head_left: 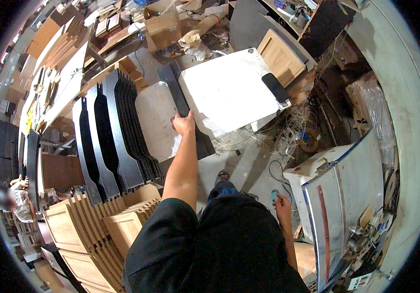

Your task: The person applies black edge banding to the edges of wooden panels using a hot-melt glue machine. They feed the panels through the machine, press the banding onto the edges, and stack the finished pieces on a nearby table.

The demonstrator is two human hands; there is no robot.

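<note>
My left hand (184, 123) is closed on the narrow middle of a black shaped board (175, 85), which stands between the stack and the white-topped table. To its left stand several similar black panels (124, 122) with curved edges, lined up in a row. My right hand (283, 207) hangs low by my right side, its fingers closed around a small flat teal piece (274, 195). What kind of thing the teal piece is, I cannot make out.
A white tabletop (224, 93) bears a black phone-like slab (274, 87). Wooden panels (73, 224) stand at lower left. A pale metal cabinet (342, 195) stands at right, near tangled strapping (293, 132). An open cardboard box (162, 27) lies beyond. At far left, another person (22, 202) handles dark boards.
</note>
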